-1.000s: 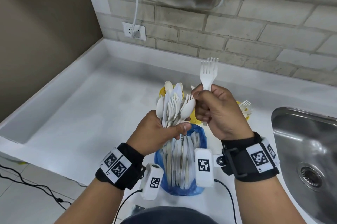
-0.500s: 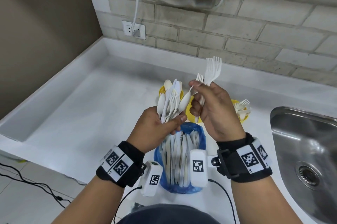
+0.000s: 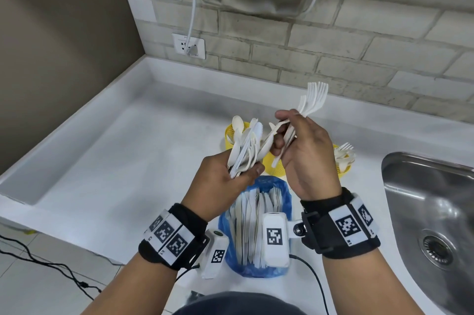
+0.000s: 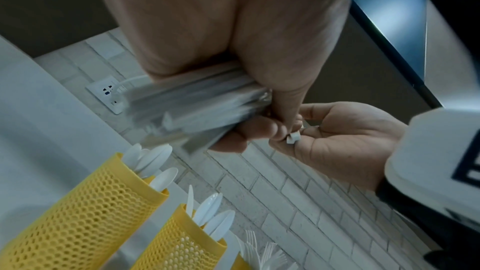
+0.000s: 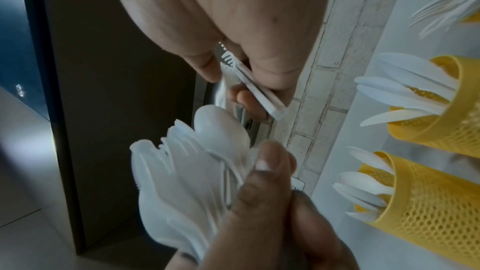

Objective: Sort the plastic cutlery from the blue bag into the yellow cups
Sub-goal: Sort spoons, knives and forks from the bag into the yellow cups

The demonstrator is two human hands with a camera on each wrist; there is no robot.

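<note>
My left hand (image 3: 225, 181) clenches a mixed bunch of cutlery (image 3: 246, 146), heads fanned upward. My right hand (image 3: 305, 158) pinches a few forks (image 3: 311, 99) by their handles, tines up, just beside that bunch. Below both hands the blue bag (image 3: 284, 191) sits on the white counter (image 3: 128, 160), more cutlery inside. Behind, my hands partly hide the yellow cups (image 3: 232, 132). A steel sink (image 3: 423, 212) lies right.

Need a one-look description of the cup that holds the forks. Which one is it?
Start at the steel sink on the right of the white counter. The fork cup is the yellow mesh cup nearest the sink's left rim, partly hidden behind the right hand. Fork tines stick out of it; the other two yellow cups to its left hold spoons and knives.
</note>
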